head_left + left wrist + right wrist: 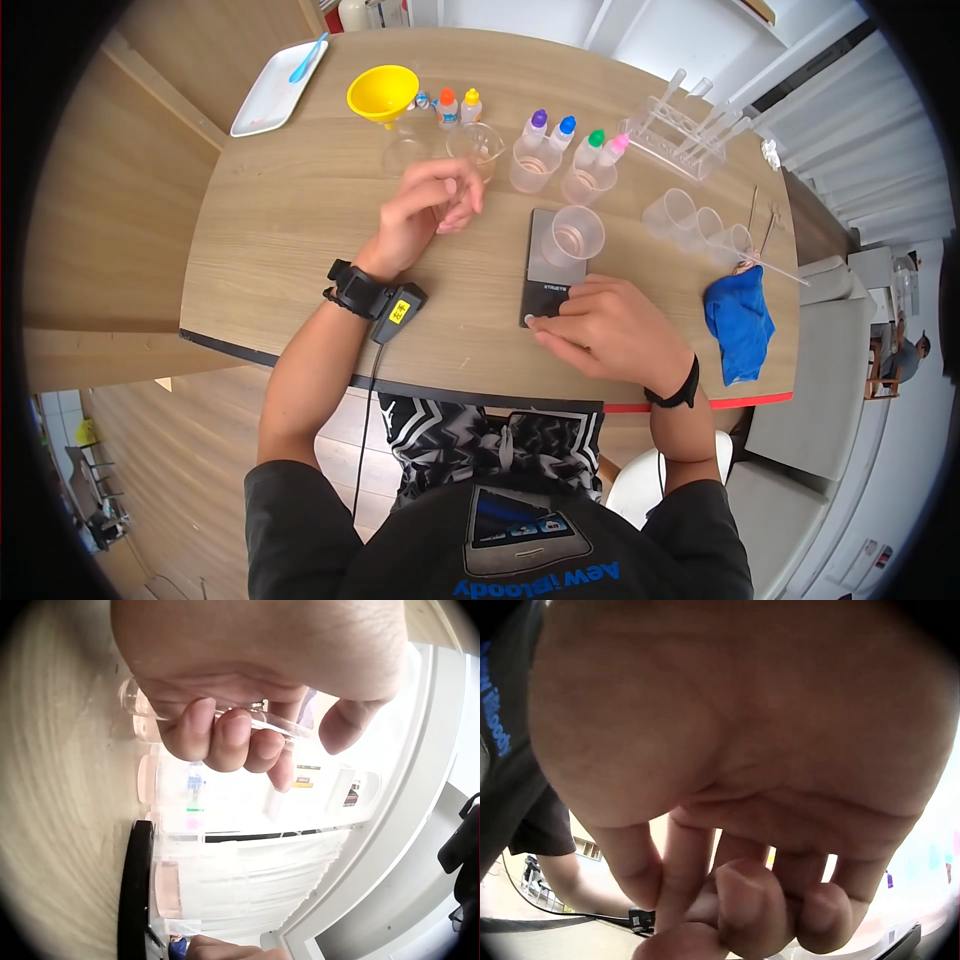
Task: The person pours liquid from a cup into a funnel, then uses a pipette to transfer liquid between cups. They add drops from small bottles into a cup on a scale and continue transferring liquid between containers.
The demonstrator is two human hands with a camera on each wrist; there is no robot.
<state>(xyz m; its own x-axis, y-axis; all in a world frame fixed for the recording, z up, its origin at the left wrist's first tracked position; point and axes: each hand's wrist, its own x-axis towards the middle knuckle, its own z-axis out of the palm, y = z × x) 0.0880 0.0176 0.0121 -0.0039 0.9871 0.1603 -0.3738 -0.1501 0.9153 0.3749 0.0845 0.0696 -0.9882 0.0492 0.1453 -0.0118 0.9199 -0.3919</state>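
Observation:
My left hand [420, 205] is raised over the table in front of a glass beaker [478, 143]. In the left wrist view its fingers curl round a clear glass tube [262, 718] with a rounded end. My right hand [610, 330] is at the near end of a black digital scale [545, 297], its index fingertip right at the button on the corner. On the scale's plate stands a clear plastic cup [590, 232]. Curled fingers [750, 907] fill the right wrist view, with nothing seen between them.
Behind stand a yellow funnel [383, 92], small dropper bottles [447, 105], and two cups [533, 170] holding colour-capped bottles. A test tube rack [680, 140] is at back right; several empty cups [672, 212] and a blue cloth [738, 320] lie right. A white tray [262, 105] sits far left.

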